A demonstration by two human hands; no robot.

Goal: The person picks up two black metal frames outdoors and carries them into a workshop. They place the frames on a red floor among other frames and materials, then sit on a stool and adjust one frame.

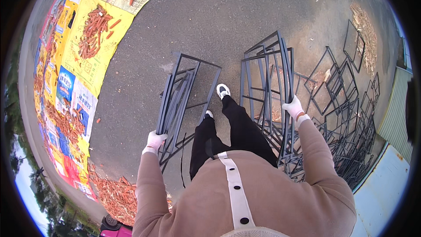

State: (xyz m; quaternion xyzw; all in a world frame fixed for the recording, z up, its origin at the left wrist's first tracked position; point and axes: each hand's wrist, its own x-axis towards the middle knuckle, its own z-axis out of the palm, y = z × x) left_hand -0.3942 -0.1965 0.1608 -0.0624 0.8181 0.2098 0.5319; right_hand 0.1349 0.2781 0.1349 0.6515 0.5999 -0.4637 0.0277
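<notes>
White gloves cover both of my hands. My left hand (156,140) is closed around a bundle of dark metal frames (177,98), which hangs beside my left leg. On the other side, my right hand (294,107) grips a second bundle of dark metal frames (288,77) at its outer bar. Each bundle is made of several rectangular frames with thin bars, stacked loosely against one another. Both are tilted, their far ends pointing ahead of my feet. My fingertips are partly hidden behind the bars.
Many more dark frames (351,136) lie in a tangled heap at the right, by a pale metal sheet (383,188). To the left, orange corn cobs (94,30) lie on yellow and printed sacking (116,30). More cobs (116,197) are piled at lower left. Grey pavement (197,13) stretches ahead.
</notes>
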